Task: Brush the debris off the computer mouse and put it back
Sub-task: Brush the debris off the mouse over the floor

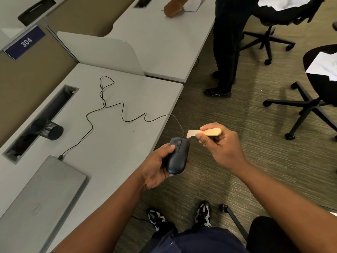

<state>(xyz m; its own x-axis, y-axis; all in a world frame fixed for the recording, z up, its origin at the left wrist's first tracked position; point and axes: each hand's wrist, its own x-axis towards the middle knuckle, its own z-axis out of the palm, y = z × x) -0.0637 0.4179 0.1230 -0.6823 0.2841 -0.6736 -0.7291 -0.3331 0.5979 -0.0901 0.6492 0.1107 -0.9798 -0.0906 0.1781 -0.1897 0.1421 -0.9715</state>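
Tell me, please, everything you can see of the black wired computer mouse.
The black wired computer mouse looks like matte plastic, with two buttons and a scroll wheel between them. The left hand grips it, top side up, off the edge of the grey desk, above the carpet. Its thin black cable snakes across the desk to the closed grey laptop. The bristles of the wooden-handled brush, held in the right hand, are near its front end.

This is an open-plan office. Pale grey benches [127, 136] with cable troughs stand in rows from 9 to 12 o'clock, split by tan partitions carrying a blue "304" number plate [25, 42]. Black swivel chairs on castors [269, 21] stand on striped grey-brown carpet [246, 99] at 2 o'clock.
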